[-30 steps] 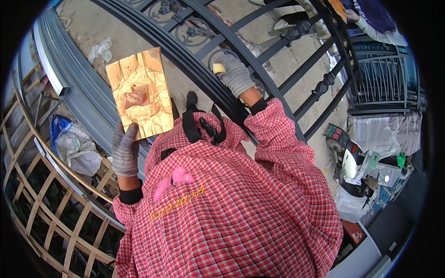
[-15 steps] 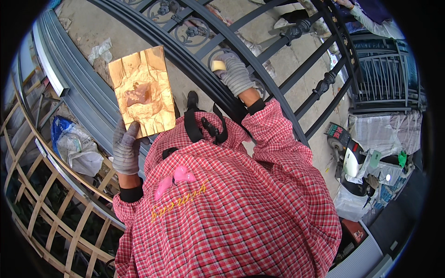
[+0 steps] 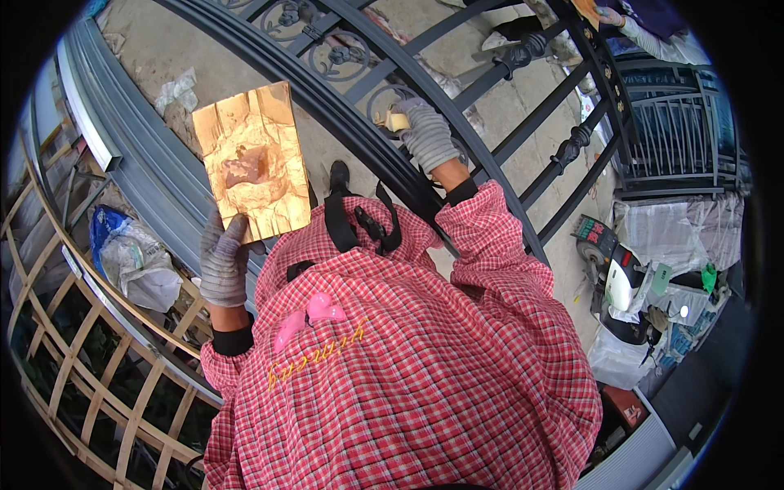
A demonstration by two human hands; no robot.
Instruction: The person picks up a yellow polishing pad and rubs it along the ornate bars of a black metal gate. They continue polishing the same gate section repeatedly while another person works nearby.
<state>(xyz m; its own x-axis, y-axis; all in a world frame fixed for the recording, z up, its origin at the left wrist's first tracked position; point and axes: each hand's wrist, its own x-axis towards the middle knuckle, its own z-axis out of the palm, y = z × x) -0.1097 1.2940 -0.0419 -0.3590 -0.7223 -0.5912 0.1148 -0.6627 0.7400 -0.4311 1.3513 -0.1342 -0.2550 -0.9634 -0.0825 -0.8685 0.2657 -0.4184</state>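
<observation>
My left hand (image 3: 222, 265), in a grey striped glove, grips the lower edge of a shiny gold card (image 3: 282, 135). The card is creased, with a reddish-brown smear (image 3: 245, 167) in its middle. Between the fingers of my gloved right hand (image 3: 429, 137) is a small pale-yellow sponge (image 3: 398, 122). That hand is over the dark metal gate (image 3: 447, 102), beside a round ring ornament (image 3: 370, 103) in its scrollwork. Whether the sponge touches the metal, I cannot tell.
Long grey metal profiles (image 3: 131, 139) lie at the left, beside a wooden lattice (image 3: 90, 347) and a white-and-blue sack (image 3: 139, 261). A scooter (image 3: 621, 282) and stacked dark railings (image 3: 674, 131) are at the right. A co-worker's gloved hand (image 3: 611, 16) shows at the top right.
My right hand has shifted a little right and toward me with the sponge. My left hand and the card stay nearly still. At the top right, the co-worker's hand and an orange-gold sheet have come into view.
</observation>
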